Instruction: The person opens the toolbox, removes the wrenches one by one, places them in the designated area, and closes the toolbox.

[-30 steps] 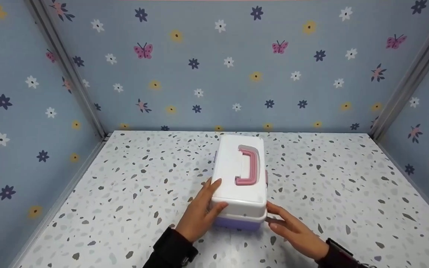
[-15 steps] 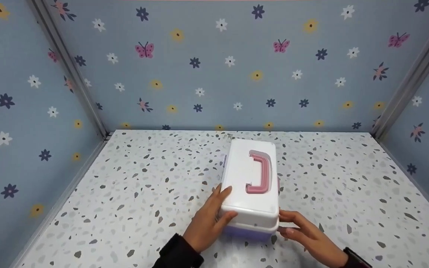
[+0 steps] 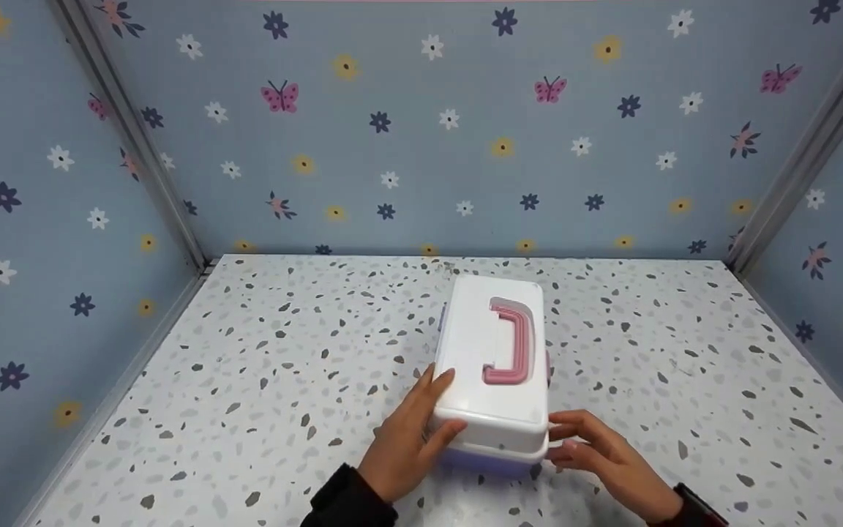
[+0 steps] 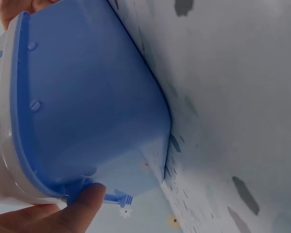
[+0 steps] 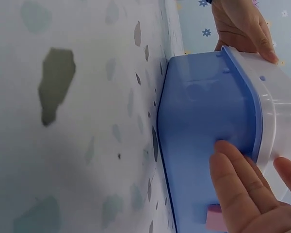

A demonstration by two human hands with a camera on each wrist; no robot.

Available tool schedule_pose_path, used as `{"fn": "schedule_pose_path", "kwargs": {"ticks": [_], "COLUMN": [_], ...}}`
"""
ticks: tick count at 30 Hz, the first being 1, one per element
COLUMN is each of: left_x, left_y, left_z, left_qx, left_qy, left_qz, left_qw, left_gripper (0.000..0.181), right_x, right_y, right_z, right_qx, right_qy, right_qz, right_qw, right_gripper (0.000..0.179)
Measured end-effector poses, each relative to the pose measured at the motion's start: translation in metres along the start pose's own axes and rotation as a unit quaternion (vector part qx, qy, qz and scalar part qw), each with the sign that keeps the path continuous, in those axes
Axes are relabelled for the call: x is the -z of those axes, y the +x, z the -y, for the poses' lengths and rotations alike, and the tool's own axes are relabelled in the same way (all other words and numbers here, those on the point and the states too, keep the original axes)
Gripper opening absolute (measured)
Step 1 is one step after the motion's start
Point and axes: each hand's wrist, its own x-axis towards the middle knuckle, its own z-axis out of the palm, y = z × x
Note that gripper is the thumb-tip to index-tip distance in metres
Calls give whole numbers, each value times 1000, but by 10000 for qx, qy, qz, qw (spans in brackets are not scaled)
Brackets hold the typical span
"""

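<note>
The rectangular plastic box with white lid, purple base and pink handle [image 3: 465,337] stands on the speckled white tabletop [image 3: 231,417] between the hands. The left hand [image 3: 408,439] grips its near left corner; the right hand [image 3: 612,462], fingers extended, lies against its near right side.

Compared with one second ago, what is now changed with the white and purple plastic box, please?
The white and purple plastic box has moved right and slightly nearer the camera; the left hand and right hand moved with it. Nothing was visibly taken hold of or let go. The white lid stays closed, the pink plastic handle folded flat.
</note>
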Motion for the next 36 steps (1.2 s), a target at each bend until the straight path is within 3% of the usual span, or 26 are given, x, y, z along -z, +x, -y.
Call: {"fn": "schedule_pose_path", "kwargs": {"ticks": [6,11,17,22,26,32,36], "left_x": [-4,-8,-6,-5,-8,-20,-26], "left_y": [-2,0,14,26,35,44,46], "left_z": [-4,-11,-23,-35,-44,-51,-52], "left_qx": [90,-162,-494,-876,-1318,-1843,-1897], "left_qy": [43,638,1338,1756,2089,2517,2790], "left_qz": [-92,-492,-727,-573,-460,-511,-466], "left_qw": [9999,9966,9871,9789,9679,9487,9402], "left_gripper": [67,71,84,94,95,92,90], "right_x": [11,22,26,27,29,32,31], "right_y": [9,21,40,54,67,85,91], "right_z": [16,34,41,36,27,12,4], "right_qx": [213,590,886,657,382,64,-113], "right_qy": [-964,-1453,-1382,-1230,-1195,-764,-585], "right_qz": [-138,-519,-1182,-1782,-2183,-2368,-2290], "right_qw": [9950,9863,9793,9741,9678,9685,9716], "right_gripper": [38,39,39,41,45,46,47]}}
